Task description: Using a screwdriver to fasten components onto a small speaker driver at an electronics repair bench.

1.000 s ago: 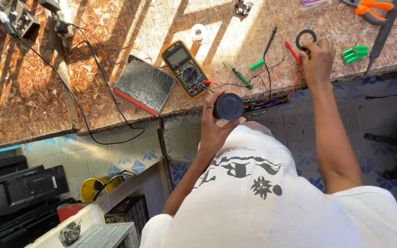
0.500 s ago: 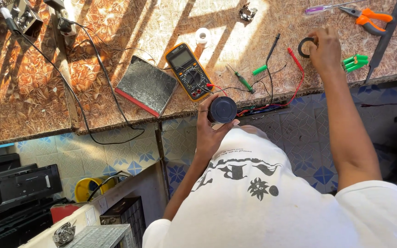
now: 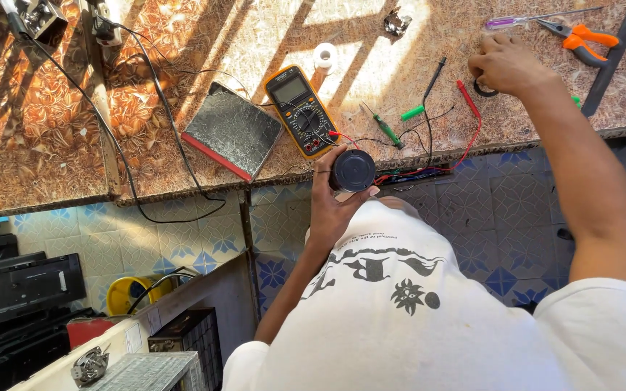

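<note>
Glossy black plastic on the round speaker (image 3: 353,171), catching a dull sheen in the left hand (image 3: 331,206). The desk (image 3: 52,137) shows a smooth laminate with a brown floral print, shining in the sun. At twelve o'clock from the speaker, the multimeter (image 3: 300,110) wears matt yellow rubbery casing. Towards ten o'clock, a crinkled metallic-grey sheet (image 3: 232,130). Below the desk, glazed patterned tiles (image 3: 472,217). The shirt (image 3: 414,318) is soft white cloth.

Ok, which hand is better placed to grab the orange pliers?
Right hand: it sits on the black ring, close beside the pliers, while the left hand is holding a round black part.
</note>
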